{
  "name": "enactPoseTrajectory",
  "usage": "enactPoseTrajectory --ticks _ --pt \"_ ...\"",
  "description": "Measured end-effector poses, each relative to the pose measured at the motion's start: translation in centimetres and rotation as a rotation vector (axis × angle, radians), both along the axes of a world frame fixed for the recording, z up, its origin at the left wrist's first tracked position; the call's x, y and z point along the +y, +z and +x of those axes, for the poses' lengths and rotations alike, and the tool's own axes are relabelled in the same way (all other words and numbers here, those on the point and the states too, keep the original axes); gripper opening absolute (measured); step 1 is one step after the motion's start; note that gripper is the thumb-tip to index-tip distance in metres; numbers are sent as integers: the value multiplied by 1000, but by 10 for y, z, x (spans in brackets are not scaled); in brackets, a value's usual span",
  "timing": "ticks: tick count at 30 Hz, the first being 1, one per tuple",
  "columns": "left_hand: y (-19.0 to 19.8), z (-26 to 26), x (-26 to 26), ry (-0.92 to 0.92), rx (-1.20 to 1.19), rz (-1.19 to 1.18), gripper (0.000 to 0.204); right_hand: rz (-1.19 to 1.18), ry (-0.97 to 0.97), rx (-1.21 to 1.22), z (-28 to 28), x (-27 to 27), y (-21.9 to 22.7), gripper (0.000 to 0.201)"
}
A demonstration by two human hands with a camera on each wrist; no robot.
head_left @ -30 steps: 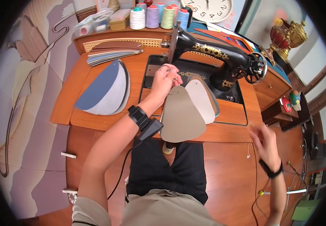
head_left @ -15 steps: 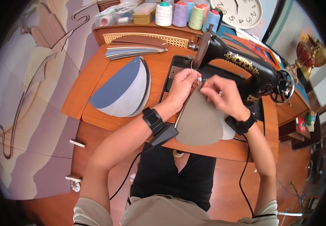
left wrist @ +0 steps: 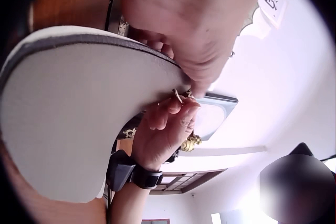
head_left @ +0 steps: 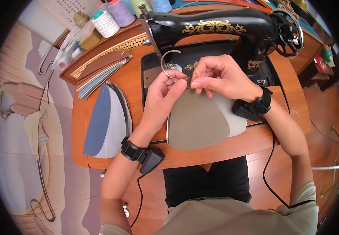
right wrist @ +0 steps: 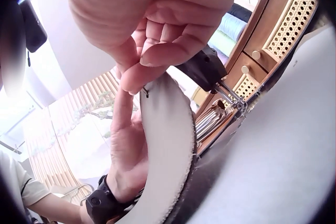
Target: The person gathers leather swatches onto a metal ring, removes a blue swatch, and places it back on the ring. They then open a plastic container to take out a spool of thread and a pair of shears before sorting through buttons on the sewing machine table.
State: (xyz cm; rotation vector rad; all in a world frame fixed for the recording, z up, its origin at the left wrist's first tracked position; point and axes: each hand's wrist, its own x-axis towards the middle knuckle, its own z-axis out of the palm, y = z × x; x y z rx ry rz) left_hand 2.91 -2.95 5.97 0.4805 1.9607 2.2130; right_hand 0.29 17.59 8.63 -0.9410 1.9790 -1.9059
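Head view: the left hand [head_left: 163, 94] and right hand [head_left: 224, 78] pinch the open silver metal ring [head_left: 162, 62], grips narrow, at the 12 o'clock tip of the taupe teardrop-shaped sheet [head_left: 196, 121]; wood separates it from the blue half-moon sheet [head_left: 97, 123] at 9 o'clock.

Left wrist view: pale underside spreads toward 9 o'clock.

Right wrist view: curved edge runs toward 6 o'clock.

"Head view?"
"From above, facing down on the sewing machine [head_left: 216, 28]."
"Wrist views?"
"Close in — left faces the right hand [left wrist: 164, 136], right the left hand [right wrist: 128, 158] — both shared by all three"
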Motion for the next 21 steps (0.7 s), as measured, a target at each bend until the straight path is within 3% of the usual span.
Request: enactPoseTrajectory --ticks 5,10,21 --pt "-2 -1 1 35 -12 -2 19 15 -9 66 -1 -1 -3 8" --pt "-3 -2 -4 -58 -2 27 24 38 -21 54 2 -2 -3 11" --pt "-3 -7 -5 19 -75 -7 22 80 -45 201 5 -3 -3 13"
